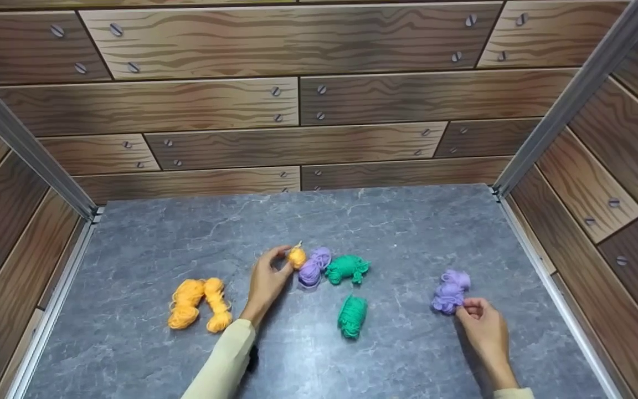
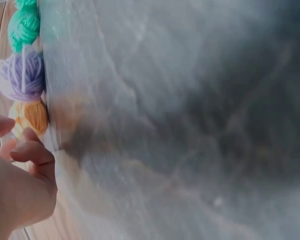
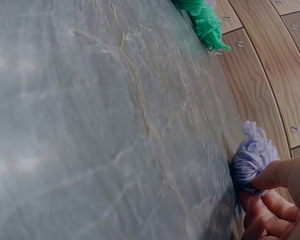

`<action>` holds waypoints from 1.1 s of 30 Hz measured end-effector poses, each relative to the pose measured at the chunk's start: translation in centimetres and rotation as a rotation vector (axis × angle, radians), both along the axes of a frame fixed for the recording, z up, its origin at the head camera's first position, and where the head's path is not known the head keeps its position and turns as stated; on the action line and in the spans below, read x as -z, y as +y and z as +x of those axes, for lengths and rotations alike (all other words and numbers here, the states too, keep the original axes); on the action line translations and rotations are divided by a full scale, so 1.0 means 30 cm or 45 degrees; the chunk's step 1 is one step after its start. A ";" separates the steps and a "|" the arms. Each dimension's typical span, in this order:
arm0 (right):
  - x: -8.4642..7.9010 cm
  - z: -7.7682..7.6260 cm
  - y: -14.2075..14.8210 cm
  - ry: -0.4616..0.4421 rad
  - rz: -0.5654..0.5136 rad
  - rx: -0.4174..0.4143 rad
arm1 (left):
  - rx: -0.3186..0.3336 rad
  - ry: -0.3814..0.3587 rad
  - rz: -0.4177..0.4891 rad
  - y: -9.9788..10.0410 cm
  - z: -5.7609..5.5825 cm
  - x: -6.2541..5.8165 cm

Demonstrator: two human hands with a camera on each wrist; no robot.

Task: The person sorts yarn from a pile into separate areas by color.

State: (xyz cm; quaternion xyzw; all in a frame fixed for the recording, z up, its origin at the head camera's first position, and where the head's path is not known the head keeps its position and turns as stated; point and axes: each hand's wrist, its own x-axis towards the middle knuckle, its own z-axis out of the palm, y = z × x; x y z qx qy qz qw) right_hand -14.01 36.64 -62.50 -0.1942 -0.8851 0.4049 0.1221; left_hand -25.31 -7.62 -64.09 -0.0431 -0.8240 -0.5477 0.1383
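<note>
My left hand [image 1: 267, 282] holds a small orange yarn bundle [image 1: 297, 257] between thumb and fingers, near the middle of the table. Right beside that bundle lies a purple yarn skein [image 1: 312, 271], and a green yarn skein [image 1: 345, 269] adjoins it on the right. In the left wrist view the orange yarn [image 2: 32, 117] shows at the fingertips, partly covered by them. On the right side, my right hand [image 1: 484, 328] pinches the near end of another purple yarn skein [image 1: 451, 291]. The right wrist view shows thumb and fingers on this purple yarn [image 3: 254, 157].
A second green skein [image 1: 352, 316] lies nearer, below the middle group. Two orange skeins, one thicker [image 1: 186, 303] and one thinner [image 1: 217, 306], lie at the left. The grey marbled table [image 1: 407, 221] is bordered by wood-patterned walls [image 1: 214, 102] and metal rails [image 1: 565, 324].
</note>
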 end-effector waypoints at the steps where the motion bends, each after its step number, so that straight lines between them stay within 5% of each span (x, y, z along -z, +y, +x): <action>1: 0.002 0.000 0.002 -0.001 0.002 -0.003 | 0.010 -0.002 0.001 -0.003 -0.001 0.001; 12: 0.007 0.010 0.011 -0.025 0.042 -0.013 | 0.230 -0.052 0.136 0.006 -0.018 0.003; 26: 0.004 0.021 0.002 -0.031 -0.007 -0.029 | 0.063 -0.145 0.080 0.029 -0.017 -0.013; 33: 0.005 0.029 0.007 -0.032 0.004 -0.038 | 0.043 -0.151 0.050 0.032 -0.017 -0.012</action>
